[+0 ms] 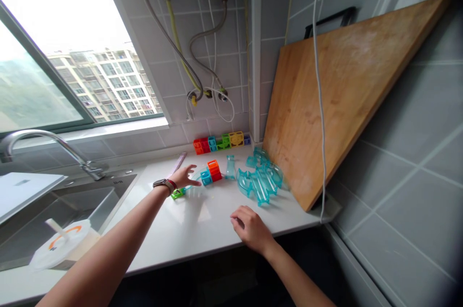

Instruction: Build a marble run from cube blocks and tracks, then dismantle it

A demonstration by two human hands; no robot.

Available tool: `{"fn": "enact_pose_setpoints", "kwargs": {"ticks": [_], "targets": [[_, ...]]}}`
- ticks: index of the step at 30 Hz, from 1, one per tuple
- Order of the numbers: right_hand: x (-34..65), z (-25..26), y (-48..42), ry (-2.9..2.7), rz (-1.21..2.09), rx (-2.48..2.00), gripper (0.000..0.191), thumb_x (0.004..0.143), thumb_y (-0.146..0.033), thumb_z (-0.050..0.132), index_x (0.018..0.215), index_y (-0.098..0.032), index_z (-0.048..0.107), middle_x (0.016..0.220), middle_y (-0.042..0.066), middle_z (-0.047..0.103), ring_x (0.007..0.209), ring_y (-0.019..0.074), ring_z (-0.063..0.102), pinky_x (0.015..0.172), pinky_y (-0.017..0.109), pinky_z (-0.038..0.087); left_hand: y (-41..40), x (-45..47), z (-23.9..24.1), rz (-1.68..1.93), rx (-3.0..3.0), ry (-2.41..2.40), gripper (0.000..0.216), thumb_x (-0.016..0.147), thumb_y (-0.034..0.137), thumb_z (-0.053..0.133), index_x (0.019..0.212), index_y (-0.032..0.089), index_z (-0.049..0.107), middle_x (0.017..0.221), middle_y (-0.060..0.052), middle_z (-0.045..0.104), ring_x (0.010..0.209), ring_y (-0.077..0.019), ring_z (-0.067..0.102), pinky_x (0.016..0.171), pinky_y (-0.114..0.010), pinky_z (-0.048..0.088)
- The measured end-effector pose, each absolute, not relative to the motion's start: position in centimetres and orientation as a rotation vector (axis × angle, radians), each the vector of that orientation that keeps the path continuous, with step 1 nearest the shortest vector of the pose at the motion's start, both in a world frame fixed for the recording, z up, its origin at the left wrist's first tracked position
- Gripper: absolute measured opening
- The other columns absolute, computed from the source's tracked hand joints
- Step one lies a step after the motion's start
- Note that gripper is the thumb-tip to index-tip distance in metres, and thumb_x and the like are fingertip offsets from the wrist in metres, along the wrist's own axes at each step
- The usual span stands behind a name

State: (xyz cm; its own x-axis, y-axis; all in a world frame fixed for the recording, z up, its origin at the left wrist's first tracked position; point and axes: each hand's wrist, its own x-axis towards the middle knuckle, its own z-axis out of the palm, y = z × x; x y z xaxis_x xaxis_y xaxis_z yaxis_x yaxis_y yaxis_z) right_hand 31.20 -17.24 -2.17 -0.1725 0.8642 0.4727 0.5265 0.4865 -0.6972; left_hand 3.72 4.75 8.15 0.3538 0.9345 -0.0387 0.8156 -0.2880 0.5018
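Note:
My left hand (184, 177) hovers over the counter with its fingers spread and nothing in them. Below it lie a green toy block (178, 194) and part of a clear blue track piece (195, 179). Just right of its fingertips sit a blue cube block (206, 177) and red-orange cube blocks (214, 170), touching each other. Near the counter's front edge my right hand (250, 228) rests with its fingers curled in, and no object shows in it. Beyond it lies a pile of translucent teal track pieces (262, 184); a single straight piece (230, 167) lies apart to the left.
A row of coloured cube blocks (222, 142) lines the back wall. On the right leans a large wooden board (347, 85), with a white cable (320, 95) hanging before it. To the left are a sink (119, 186), a faucet (54, 138) and a lidded cup (65, 244) with a straw.

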Motion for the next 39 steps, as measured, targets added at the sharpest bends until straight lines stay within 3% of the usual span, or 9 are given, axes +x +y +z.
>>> {"fn": "enact_pose_setpoints", "kwargs": {"ticks": [3, 5, 8, 12, 18, 22, 28, 35, 39], "targets": [[31.2, -2.2, -17.2, -1.837, 0.479, -1.168, 0.015, 0.093, -0.01, 0.061, 0.097, -0.021, 0.071, 0.092, 0.006, 0.07, 0.091, 0.0228, 0.065, 0.085, 0.036, 0.054, 1.7, 3.6, 9.0, 0.621, 2.207, 1.547, 0.059, 0.087, 0.072, 0.056, 0.105, 0.018, 0.07, 0.108, -0.014, 0.078, 0.1, -0.0259, 0.075, 0.087, -0.035, 0.059], [31.2, -2.2, -17.3, -1.835, 0.476, -1.175, 0.015, 0.093, -0.01, 0.061, 0.098, -0.02, 0.071, 0.092, 0.006, 0.07, 0.091, 0.0229, 0.065, 0.085, 0.036, 0.054, -1.6, 3.3, 8.9, 0.801, 2.212, 1.592, 0.055, 0.098, 0.066, 0.04, 0.089, 0.019, 0.067, 0.093, -0.012, 0.078, 0.088, -0.0229, 0.074, 0.087, -0.036, 0.058], [31.1, -1.9, -17.5, -1.823, 0.507, -1.173, 0.015, 0.093, -0.012, 0.061, 0.097, -0.02, 0.073, 0.092, 0.006, 0.071, 0.09, 0.0224, 0.065, 0.084, 0.036, 0.054, -7.5, 3.0, 7.2, 0.997, 2.248, 1.541, 0.054, 0.101, 0.058, 0.045, 0.063, 0.022, 0.056, 0.056, -0.003, 0.061, 0.056, -0.0161, 0.06, 0.064, -0.03, 0.051], [31.7, -0.5, -17.6, -1.781, 0.629, -1.167, 0.014, 0.096, -0.017, 0.061, 0.097, -0.021, 0.074, 0.091, 0.004, 0.072, 0.084, 0.0187, 0.067, 0.077, 0.031, 0.054, -12.3, 4.2, 4.7, 0.934, 2.407, 1.36, 0.051, 0.102, 0.047, 0.049, 0.058, 0.022, 0.049, 0.051, 0.001, 0.051, 0.048, -0.0118, 0.046, 0.054, -0.027, 0.039], [34.4, 5.3, -13.9, -1.932, 0.568, -1.32, 0.018, 0.097, -0.026, 0.062, 0.105, -0.022, 0.077, 0.095, 0.004, 0.076, 0.079, 0.0177, 0.069, 0.071, 0.029, 0.054, -10.5, 8.4, 6.2, 0.345, 2.438, 1.105, 0.032, 0.097, 0.052, 0.055, 0.088, 0.026, 0.073, 0.075, -0.004, 0.075, 0.066, -0.0198, 0.068, 0.063, -0.031, 0.048], [34.3, 8.8, -7.9, -2.043, 0.456, -1.524, 0.019, 0.096, -0.031, 0.063, 0.104, -0.023, 0.078, 0.094, 0.004, 0.078, 0.083, 0.0192, 0.07, 0.073, 0.029, 0.052, -9.9, 10.6, 7.3, 0.137, 2.44, 0.984, 0.039, 0.089, 0.057, 0.067, 0.117, 0.029, 0.071, 0.091, -0.008, 0.08, 0.085, -0.0302, 0.075, 0.071, -0.038, 0.053], [31.8, 9.9, 2.1, -2.343, 0.544, -1.795, 0.018, 0.093, -0.034, 0.07, 0.102, -0.022, 0.081, 0.092, 0.003, 0.079, 0.086, 0.0203, 0.071, 0.074, 0.026, 0.048, -10.6, 9.0, 5.8, 0.299, 2.378, 0.892, 0.037, 0.094, 0.055, 0.063, 0.12, 0.029, 0.069, 0.101, -0.009, 0.079, 0.089, -0.0296, 0.075, 0.077, -0.04, 0.055], [31.9, 9.2, 9.2, -2.482, 0.349, -2.148, 0.028, 0.083, -0.026, 0.082, 0.111, -0.021, 0.079, 0.104, 0.009, 0.079, 0.103, 0.0275, 0.071, 0.086, 0.029, 0.049, -8.3, 3.8, 5.0, 0.433, 2.252, 1.144, 0.042, 0.092, 0.058, 0.061, 0.124, 0.033, 0.068, 0.115, -0.009, 0.077, 0.103, -0.0343, 0.074, 0.089, -0.046, 0.056], [32.5, 8.2, 10.7, -2.435, 0.295, -2.302, 0.03, 0.078, -0.026, 0.086, 0.106, -0.018, 0.079, 0.108, 0.013, 0.078, 0.108, 0.0306, 0.071, 0.086, 0.03, 0.051, -6.4, 0.9, 4.1, 0.58, 2.211, 1.287, 0.044, 0.086, 0.058, 0.066, 0.121, 0.033, 0.07, 0.109, -0.006, 0.079, 0.097, -0.0324, 0.074, 0.086, -0.044, 0.057]]}}
